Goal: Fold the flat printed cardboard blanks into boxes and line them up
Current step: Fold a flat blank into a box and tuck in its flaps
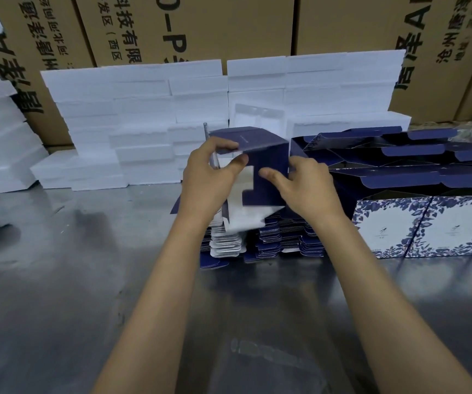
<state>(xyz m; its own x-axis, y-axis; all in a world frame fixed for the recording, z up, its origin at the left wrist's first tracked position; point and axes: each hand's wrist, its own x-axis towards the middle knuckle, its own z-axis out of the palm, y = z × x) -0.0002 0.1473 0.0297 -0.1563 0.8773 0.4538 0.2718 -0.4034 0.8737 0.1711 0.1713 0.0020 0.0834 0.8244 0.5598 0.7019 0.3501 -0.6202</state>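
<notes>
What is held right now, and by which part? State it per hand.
Both hands hold one half-folded navy box. Left hand pinches its upper left flap; right hand grips its right side wall.

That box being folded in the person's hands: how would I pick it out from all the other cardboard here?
On the steel table, just in front of the white foam wall, both hands meet above a stack of flat blanks. The half-folded box is between them, the only piece lifted off the table, with flaps still loose, unlike the finished boxes lined up at right.
</notes>
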